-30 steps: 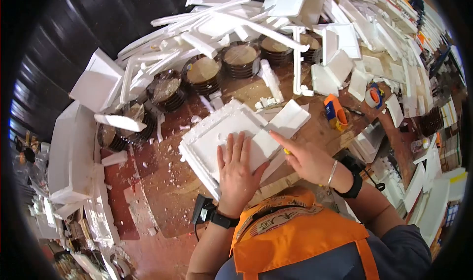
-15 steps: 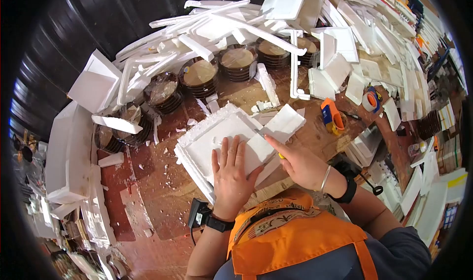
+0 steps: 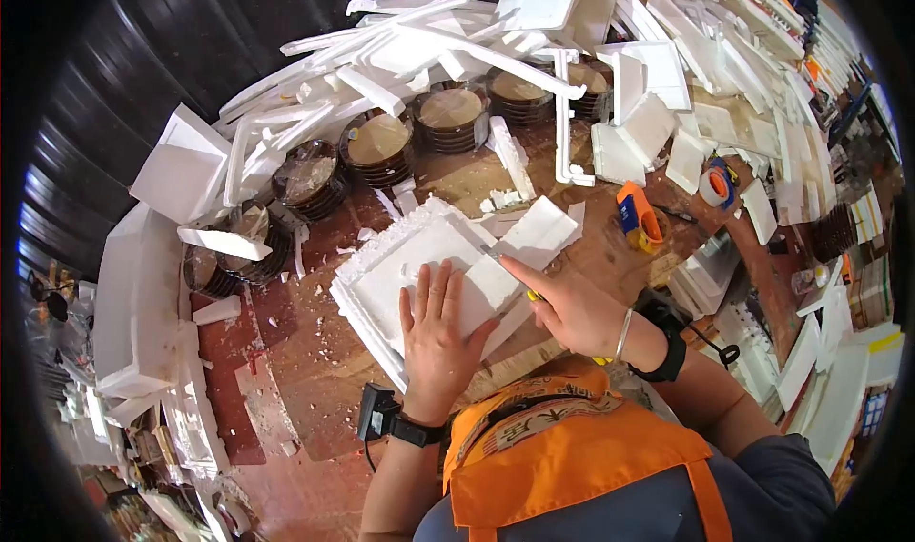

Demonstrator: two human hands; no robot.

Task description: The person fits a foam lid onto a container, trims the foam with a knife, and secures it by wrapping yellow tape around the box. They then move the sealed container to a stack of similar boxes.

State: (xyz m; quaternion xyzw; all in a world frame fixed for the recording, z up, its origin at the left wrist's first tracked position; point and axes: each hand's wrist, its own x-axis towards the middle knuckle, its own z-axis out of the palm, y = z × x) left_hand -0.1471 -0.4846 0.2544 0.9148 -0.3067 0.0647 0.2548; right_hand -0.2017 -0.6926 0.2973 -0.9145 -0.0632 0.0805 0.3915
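Observation:
A white foam lid [image 3: 424, 242] lies tilted on the wooden table, its far edge rough and crumbly. My left hand [image 3: 440, 330] rests flat on its near part, fingers spread and pressing down. In my right hand [image 3: 570, 306] is a utility knife [image 3: 536, 296], the fingers wrapped round it and the index finger stretched along it toward the blade. The blade tip meets the foam at the lid's right side; most of the handle is hidden by my palm. A smaller foam slab [image 3: 537, 235] sits beside the blade, at the lid's upper right.
Stacks of dark round bowls [image 3: 377, 142] in clear wrap stand in an arc behind the lid. Foam scraps [image 3: 419, 51] are heaped beyond them. An orange and blue tape dispenser [image 3: 640, 218] and a tape roll [image 3: 715, 185] lie to the right. A large foam box [image 3: 143, 294] stands left.
The whole view has shifted slightly. My right hand and the knife have moved a little along the lid's right side, while my left hand stays flat on the foam.

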